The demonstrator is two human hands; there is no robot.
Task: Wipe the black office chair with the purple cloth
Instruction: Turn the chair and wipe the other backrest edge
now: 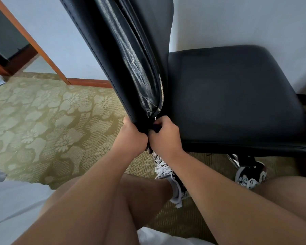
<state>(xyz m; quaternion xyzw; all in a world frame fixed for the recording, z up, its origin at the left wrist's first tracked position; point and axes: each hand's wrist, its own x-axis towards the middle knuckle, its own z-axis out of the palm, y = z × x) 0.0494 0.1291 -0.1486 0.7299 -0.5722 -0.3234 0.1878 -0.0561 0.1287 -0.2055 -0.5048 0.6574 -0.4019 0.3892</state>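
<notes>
The black office chair fills the middle and right, its padded seat (237,96) on the right and its backrest (113,55) rising to the top, seen edge-on with a worn, cracked side. My left hand (131,137) grips the backrest's lower edge on the outer side. My right hand (163,137) is curled at the gap where backrest meets seat, pinching a small dark fold (156,128) that could be the purple cloth; most of it is hidden by my fingers.
Patterned green-gold carpet (42,121) covers the floor on the left. A wooden door frame (42,50) and skirting run along the pale wall behind. My patterned sneakers (168,175) stand under the seat's front edge. White fabric (12,204) lies at the lower left.
</notes>
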